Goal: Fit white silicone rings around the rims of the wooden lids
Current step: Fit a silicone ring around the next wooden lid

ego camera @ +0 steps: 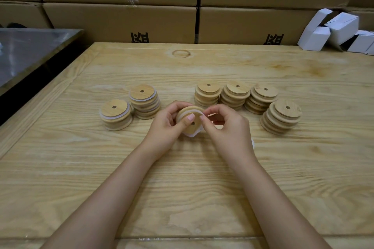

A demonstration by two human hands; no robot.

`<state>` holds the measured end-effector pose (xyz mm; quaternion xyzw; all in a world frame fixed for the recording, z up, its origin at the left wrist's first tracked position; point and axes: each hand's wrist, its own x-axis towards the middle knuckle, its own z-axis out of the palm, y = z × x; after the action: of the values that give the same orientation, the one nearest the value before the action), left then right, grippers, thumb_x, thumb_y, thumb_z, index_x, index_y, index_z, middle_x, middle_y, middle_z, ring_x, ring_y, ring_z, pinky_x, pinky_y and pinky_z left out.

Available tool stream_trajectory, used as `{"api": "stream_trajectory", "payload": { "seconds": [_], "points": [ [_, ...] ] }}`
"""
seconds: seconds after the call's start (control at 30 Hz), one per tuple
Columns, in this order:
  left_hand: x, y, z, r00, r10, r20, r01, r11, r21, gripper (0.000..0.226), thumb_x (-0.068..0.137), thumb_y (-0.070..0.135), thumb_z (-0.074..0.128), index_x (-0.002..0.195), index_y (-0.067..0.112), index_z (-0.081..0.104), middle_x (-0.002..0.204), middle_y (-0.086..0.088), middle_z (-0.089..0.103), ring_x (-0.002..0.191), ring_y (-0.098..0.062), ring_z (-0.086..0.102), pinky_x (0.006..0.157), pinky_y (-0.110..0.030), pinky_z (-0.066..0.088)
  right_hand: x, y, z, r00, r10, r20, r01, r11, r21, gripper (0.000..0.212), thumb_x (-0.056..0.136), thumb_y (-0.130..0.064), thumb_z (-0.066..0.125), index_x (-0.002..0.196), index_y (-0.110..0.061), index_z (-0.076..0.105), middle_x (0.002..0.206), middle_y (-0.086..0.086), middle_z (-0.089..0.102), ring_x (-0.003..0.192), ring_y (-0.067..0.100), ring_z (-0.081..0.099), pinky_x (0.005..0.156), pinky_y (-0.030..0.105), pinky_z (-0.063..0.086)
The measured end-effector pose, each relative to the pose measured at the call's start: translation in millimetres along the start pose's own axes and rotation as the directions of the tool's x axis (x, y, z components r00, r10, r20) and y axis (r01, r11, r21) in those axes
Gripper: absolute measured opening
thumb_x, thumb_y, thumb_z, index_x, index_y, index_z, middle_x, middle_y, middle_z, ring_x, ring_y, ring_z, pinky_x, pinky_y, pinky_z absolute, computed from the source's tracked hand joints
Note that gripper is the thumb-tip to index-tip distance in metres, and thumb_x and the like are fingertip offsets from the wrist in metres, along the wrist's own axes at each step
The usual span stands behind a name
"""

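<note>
Two hands meet above the middle of the pale wooden worktop [182, 188]. Your left hand [166, 127] grips a round wooden lid with a small centre hole [185, 117]. The thumb is curled across the lid's face, and the other fingers are hidden behind it. Your right hand [226, 127] pinches the white silicone ring [191, 135] at the lid's upper right edge. The ring lies over the top of the rim, while its lower part hangs loose below the lid. You cannot tell how far it is seated round the back.

Left of your hands stand two stacks of ringed lids [144, 101], and to the right four stacks of bare lids [235, 95].

A sliver of something white [252, 143] shows past your right wrist, mostly hidden and too little to identify. Behind the worktop, brown cardboard cartons [121, 22] carry dark printing cut off by the frame. Small white folded boxes [334, 30] run off the right edge. A grey shiny surface [30, 50] lies at far left.
</note>
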<state>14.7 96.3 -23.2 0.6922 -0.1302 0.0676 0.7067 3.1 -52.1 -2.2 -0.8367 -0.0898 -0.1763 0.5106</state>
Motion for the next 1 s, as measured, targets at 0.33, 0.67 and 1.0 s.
{"api": "stream_trajectory", "payload": {
  "seconds": [0.33,0.67,1.0],
  "points": [
    [1.4,1.8,-1.1,1.0,-0.024,0.015,0.025,0.991,-0.131,0.02,0.08,0.011,0.054,0.099,0.012,0.054,0.093,-0.004,0.059,0.093,-0.025,0.053,0.086,-0.045,0.042,3.4,1.2,-0.9,0.99,0.138,0.031,-0.141,0.971,0.193,0.019,0.077,-0.015,0.074,0.066,-0.029,0.067,0.075,-0.014,0.071,0.076,0.001,0.066,0.075,0.022,0.052],
    [-0.5,3.4,0.6,0.993,-0.119,-0.003,0.117,0.977,-0.179,0.018,0.091,0.0,0.045,0.1,0.015,0.051,0.094,-0.005,0.055,0.086,-0.014,0.054,0.075,-0.031,0.05,3.7,-1.3,-1.0,0.985,0.139,0.103,-0.161,0.956,0.244,0.012,0.079,-0.011,0.072,0.073,-0.021,0.067,0.08,-0.004,0.071,0.078,0.012,0.067,0.077,0.028,0.054],
    [0.0,1.3,4.7,0.985,-0.172,0.031,0.175,0.965,-0.196,0.017,0.094,0.004,0.041,0.095,0.02,0.039,0.096,-0.009,0.056,0.084,-0.015,0.059,0.084,-0.043,0.052,-0.8,-2.3,3.4,0.995,0.052,-0.089,-0.045,0.996,0.072,0.006,0.081,-0.016,0.07,0.08,-0.02,0.066,0.077,-0.013,0.066,0.081,0.004,0.061,0.076,0.015,0.046]
  ]
}}
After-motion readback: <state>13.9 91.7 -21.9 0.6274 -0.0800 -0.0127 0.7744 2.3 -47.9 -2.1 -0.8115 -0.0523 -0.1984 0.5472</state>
